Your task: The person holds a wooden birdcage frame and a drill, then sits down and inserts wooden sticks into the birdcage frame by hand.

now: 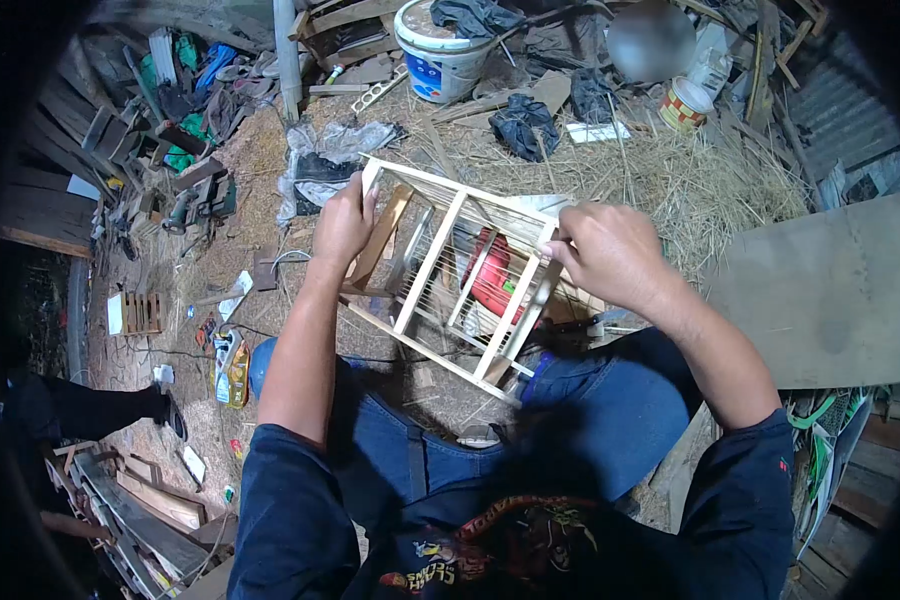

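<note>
A small wooden cage [432, 262] with pale slats and thin parallel bars is held up over my lap, tilted. My left hand [344, 222] is closed around its upper left corner. My right hand [612, 252] grips the upper right edge, thumb pressed against the slat. Through the bars shows a red object [490, 275] with a bit of green; its kind is partly hidden. A wooden board [382, 232] is seen through the left part of the cage.
A white and blue bucket [436, 62] and a yellow-red tub [685, 104] stand at the back among straw. A large flat panel [820, 290] lies right. A yellow-labelled bottle [232, 368] is at left. Another person's leg [100, 408] shows at far left.
</note>
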### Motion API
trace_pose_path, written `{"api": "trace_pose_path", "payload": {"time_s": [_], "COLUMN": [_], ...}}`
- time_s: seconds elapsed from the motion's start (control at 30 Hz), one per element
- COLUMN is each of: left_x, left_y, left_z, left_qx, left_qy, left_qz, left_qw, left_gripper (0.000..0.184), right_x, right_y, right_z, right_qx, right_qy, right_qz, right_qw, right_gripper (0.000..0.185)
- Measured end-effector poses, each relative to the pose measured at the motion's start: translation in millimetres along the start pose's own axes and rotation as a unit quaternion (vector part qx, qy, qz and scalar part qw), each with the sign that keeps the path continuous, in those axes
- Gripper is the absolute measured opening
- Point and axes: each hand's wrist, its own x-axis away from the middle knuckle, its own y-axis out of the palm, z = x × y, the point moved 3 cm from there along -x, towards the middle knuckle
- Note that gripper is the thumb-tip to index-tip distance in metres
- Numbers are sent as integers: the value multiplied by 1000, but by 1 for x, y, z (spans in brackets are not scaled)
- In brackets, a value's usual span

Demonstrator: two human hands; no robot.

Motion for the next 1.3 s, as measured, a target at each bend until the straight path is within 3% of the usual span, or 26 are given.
{"api": "trace_pose_path", "payload": {"time_s": [0.17,0.33,0.53,0.63,0.7,0.8,0.87,0.9,1.0,1.13,1.17,1.3], "left_x": [-1,-1,3,4,5,-4,-3,-2,5,12,13,16], "left_y": [0,0,6,10,-11,-17,-28,-38,-53,-57,-58,-71], "left_z": [4,2,-37,-70,-57,-86,-89,-83,-76,-73,-73,-67], "left_qx": [-19,-23,26,33,24,20,40,49,10,29,49,31], "left_qy": [15,-8,-50,-45,-92,-129,-44,-88,-67,4,-27,-105], "left_qz": [6,-23,14,53,27,11,90,55,44,83,63,30], "left_qw": [1000,999,998,997,995,991,994,993,997,996,996,994], "left_gripper": [32,33,36,43,46,48,50,51,50,49,48,47], "right_x": [6,15,58,82,92,86,73,65,45,38,37,29], "right_y": [0,5,-37,-51,-48,-17,33,58,138,207,217,242], "right_z": [4,11,37,69,101,133,146,146,149,144,141,135], "right_qx": [16,28,-1,-57,-294,-227,-168,-198,-300,-147,-87,-56], "right_qy": [-25,-13,3,-24,89,115,80,109,164,131,126,172], "right_qz": [-77,-70,-67,-125,-146,-95,-100,-152,-277,-366,-396,-400], "right_qw": [997,997,998,990,940,962,977,962,898,910,906,898], "right_gripper": [30,20,15,13,19,25,23,22,17,20,18,16]}}
